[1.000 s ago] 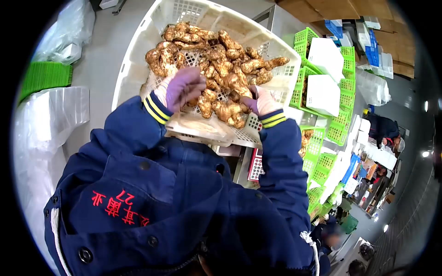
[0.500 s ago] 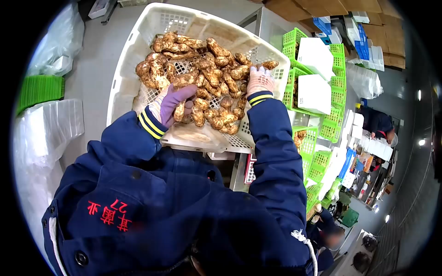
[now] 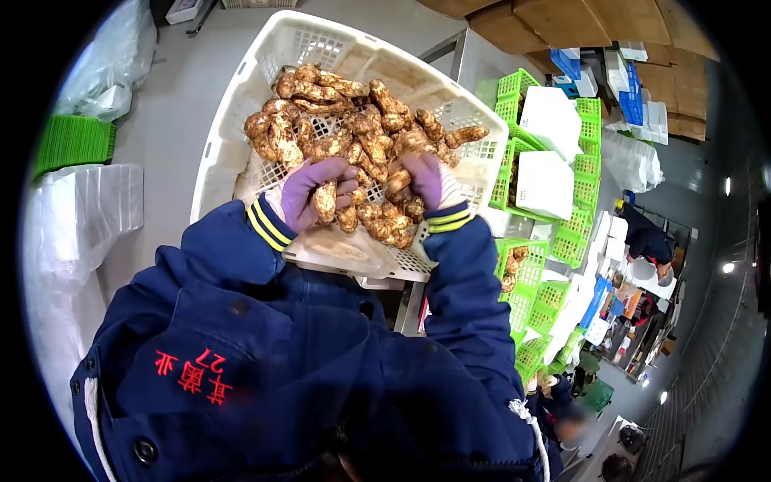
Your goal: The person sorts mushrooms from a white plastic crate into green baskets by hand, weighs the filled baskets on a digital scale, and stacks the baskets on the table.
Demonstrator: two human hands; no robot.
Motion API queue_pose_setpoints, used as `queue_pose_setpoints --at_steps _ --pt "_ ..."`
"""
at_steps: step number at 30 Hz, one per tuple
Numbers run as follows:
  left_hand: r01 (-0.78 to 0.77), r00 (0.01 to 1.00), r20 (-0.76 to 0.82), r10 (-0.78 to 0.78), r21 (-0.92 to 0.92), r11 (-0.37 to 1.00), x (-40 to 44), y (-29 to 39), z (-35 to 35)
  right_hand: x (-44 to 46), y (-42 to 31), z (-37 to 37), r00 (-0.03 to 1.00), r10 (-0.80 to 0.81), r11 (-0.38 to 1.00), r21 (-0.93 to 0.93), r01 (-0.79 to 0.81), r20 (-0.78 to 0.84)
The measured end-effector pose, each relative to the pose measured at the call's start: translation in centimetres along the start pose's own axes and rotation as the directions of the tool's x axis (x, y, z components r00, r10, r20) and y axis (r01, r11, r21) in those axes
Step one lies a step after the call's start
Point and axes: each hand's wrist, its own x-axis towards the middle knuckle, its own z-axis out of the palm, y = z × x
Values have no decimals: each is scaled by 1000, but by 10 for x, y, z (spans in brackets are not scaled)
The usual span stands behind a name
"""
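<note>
Brown, dirt-specked mushrooms (image 3: 281, 136) lie in a loose pile in a large white perforated crate (image 3: 217, 153). Over the crate's near left part, my left hand (image 3: 315, 191), in a purple and pale glove, has its fingers closed round a mushroom (image 3: 325, 202) whose pale end points down. My right hand (image 3: 426, 178), gloved alike, is at the right side of the pile with its fingers curled on a mushroom (image 3: 398, 181). Its fingertips are partly hidden among the pile.
Green baskets (image 3: 520, 281) with white lids (image 3: 545, 185) line the right side. Green trays (image 3: 75, 145) and clear plastic bags (image 3: 80, 217) are at the left. Cardboard boxes (image 3: 554, 24) stand at the upper right. Two people (image 3: 646, 237) are farther off at the right.
My left hand has closed on a mushroom and holds it over the crate. My right hand went to the crate's right side, then came back toward the middle of the pile.
</note>
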Motion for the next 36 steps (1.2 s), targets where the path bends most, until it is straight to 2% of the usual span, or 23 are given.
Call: queue_pose_setpoints --at_steps 2,4,5,6,7,8,10,14,17,19,20,22,24,26,28,29,30,31,32,33,34,35,36 --pt "36 999 -33 -37 -21 999 -3 0 8 -25 -28 25 978 173 892 401 -206 116" --pt "51 997 58 -50 -20 999 -4 0 25 -24 -47 24 977 192 878 429 -212 90" --pt "79 995 62 -78 -5 997 -4 1 21 -2 -14 13 995 -42 994 99 51 -92" --pt "79 995 60 -78 -1 997 -4 1 23 12 -10 5 945 -202 934 -340 107 -258" --pt "70 996 54 -73 51 996 -5 0 25 43 21 -4 925 -163 899 -439 -3 -342" --pt "61 997 47 -67 104 993 -6 1 26 61 6 -10 920 -45 646 -714 -270 -389" --pt "41 995 80 -52 135 990 -4 1 18 78 2 -6 896 -189 412 -860 -300 -402" --pt "81 988 122 -94 105 991 -7 6 22 90 -8 -28 927 61 430 -828 -359 -371" --pt "74 992 94 -80 61 995 -6 5 18 81 10 -31 917 -165 465 -849 -253 -363" --pt "-95 995 56 85 214 972 -2 1 2 68 15 -29 910 -171 835 -546 -69 -377" --pt "-74 993 92 68 69 995 -3 3 7 49 1 -18 919 -141 952 -304 24 -369" --pt "-35 976 212 58 -112 993 -6 6 21 6 -40 12 943 -99 991 52 122 -316" --pt "-23 980 194 48 -131 991 -5 4 25 -9 -47 32 966 -82 993 65 101 -245" --pt "12 972 233 9 -85 996 -6 5 20 -28 -61 42 998 55 925 375 -55 11" --pt "44 963 269 -32 -40 998 -8 5 19 -16 -52 28 994 73 926 366 -97 81" --pt "48 969 246 -27 -83 995 -10 4 23 -5 -40 17 965 -256 949 176 263 -57" --pt "49 975 222 -20 -125 991 -13 4 27 7 -31 6 932 -321 947 -88 310 -170" --pt "68 954 298 -30 -119 990 -16 7 36 26 -30 -19 925 -356 613 -780 127 -129" --pt "69 956 293 -31 -121 990 -16 6 36 28 -49 -22 967 -140 157 -969 -192 -214" --pt "53 952 305 -12 -128 990 -15 7 34 51 -18 -38 942 -146 -34 -950 -311 -303" --pt "41 950 313 5 -138 990 -15 6 31 64 -22 -51 946 32 -91 -944 -317 -321" --pt "49 954 299 8 -183 982 -13 6 22 71 -1 -59 954 -108 -142 -945 -295 -281" --pt "26 962 274 23 -175 984 -11 8 27 83 -5 -62 943 15 -80 -940 -331 -333"
